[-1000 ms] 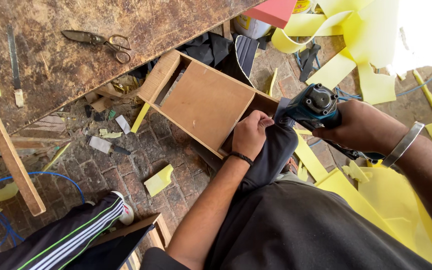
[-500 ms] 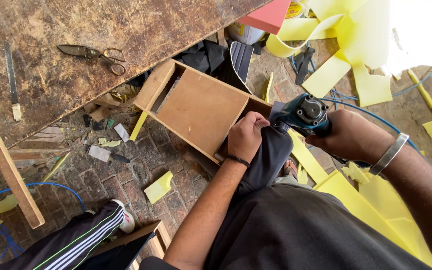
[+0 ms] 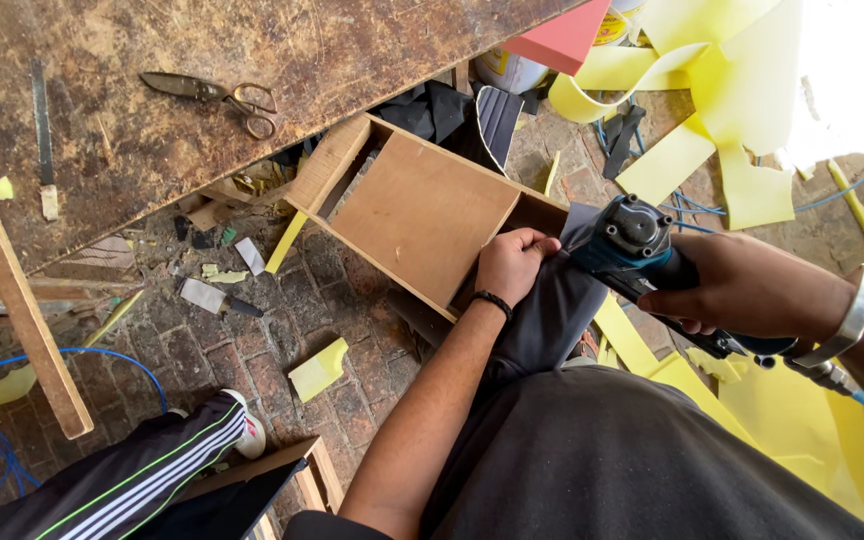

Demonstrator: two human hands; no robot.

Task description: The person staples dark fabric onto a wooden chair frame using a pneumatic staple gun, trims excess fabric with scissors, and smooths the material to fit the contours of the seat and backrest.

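**Hands on a wooden box and a power tool**

The left hand point(image 3: 512, 265) curls its fingers over the near edge of the open wooden box point(image 3: 422, 215), which rests against the person's knee above the brick floor point(image 3: 252, 350). The right hand point(image 3: 742, 290) wraps tightly around a blue-and-black power tool point(image 3: 637, 245), held just beside the box's corner. Scissors point(image 3: 217, 95) lie on the workbench point(image 3: 132, 140).

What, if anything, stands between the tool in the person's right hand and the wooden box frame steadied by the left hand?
Nothing visible does. The right hand holds the blue power tool just beside the wooden box frame, at the corner gripped by the left hand; only the person's dark trouser knee lies below.
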